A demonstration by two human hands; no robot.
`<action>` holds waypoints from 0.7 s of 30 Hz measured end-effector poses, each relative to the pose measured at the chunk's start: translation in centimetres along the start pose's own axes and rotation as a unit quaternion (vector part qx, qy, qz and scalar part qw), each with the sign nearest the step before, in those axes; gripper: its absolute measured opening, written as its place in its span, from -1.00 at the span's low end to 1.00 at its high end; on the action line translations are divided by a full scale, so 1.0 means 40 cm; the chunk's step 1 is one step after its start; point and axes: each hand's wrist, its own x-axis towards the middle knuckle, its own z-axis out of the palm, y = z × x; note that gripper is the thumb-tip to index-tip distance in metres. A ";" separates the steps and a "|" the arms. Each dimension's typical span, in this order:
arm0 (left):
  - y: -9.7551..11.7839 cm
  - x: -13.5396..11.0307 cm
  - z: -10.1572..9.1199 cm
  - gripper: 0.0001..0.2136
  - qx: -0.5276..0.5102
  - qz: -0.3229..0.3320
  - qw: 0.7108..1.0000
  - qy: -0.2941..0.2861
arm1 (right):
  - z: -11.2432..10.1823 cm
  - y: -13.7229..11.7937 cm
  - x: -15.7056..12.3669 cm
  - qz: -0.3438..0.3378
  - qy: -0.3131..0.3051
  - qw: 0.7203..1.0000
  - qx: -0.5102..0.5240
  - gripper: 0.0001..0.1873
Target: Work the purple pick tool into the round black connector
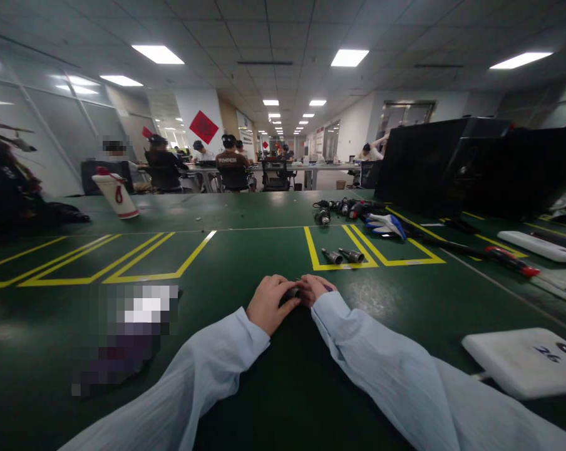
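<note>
My left hand [270, 302] and my right hand [314, 289] meet on the green table [245, 250], both in light blue sleeves. Between them they close around a small dark object [292, 292] that is mostly hidden by the fingers; I cannot tell what it is. A thin dark tip shows at the right hand's far side. Just beyond the hands, two small metal sockets [343, 255] lie inside a yellow-taped box.
A white cup [116, 195] stands far left. Tools and a blue-white glove [385, 224] lie far right, with a red-handled screwdriver [512, 260], black monitors [452, 163] and a white box [527, 360] near right. Other people sit at tables behind.
</note>
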 end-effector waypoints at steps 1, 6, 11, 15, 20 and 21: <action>0.000 0.001 0.000 -0.72 0.007 0.002 1.000 -0.013 | -0.002 -0.001 0.000 0.002 -0.005 1.000 0.001 -0.84; -0.004 0.007 0.003 -0.56 0.005 0.031 0.997 -0.075 | -0.010 -0.015 0.009 0.048 -0.015 0.999 0.002 -0.88; -0.023 0.020 0.003 -0.80 0.007 0.027 0.997 -0.074 | -0.019 -0.033 0.005 0.041 -0.048 0.997 -0.032 -0.89; -0.045 0.033 0.005 -0.70 0.039 -0.004 0.997 -0.066 | -0.035 -0.058 -0.009 0.004 -0.075 0.996 -0.056 -0.88; -0.053 0.036 0.003 -0.72 0.055 -0.030 0.998 -0.024 | -0.045 -0.074 -0.026 0.011 -0.181 0.982 -0.058 -0.63; -0.051 0.035 0.002 -0.75 0.057 -0.035 0.997 -0.022 | -0.044 -0.071 -0.028 0.000 -0.194 0.979 -0.067 -0.62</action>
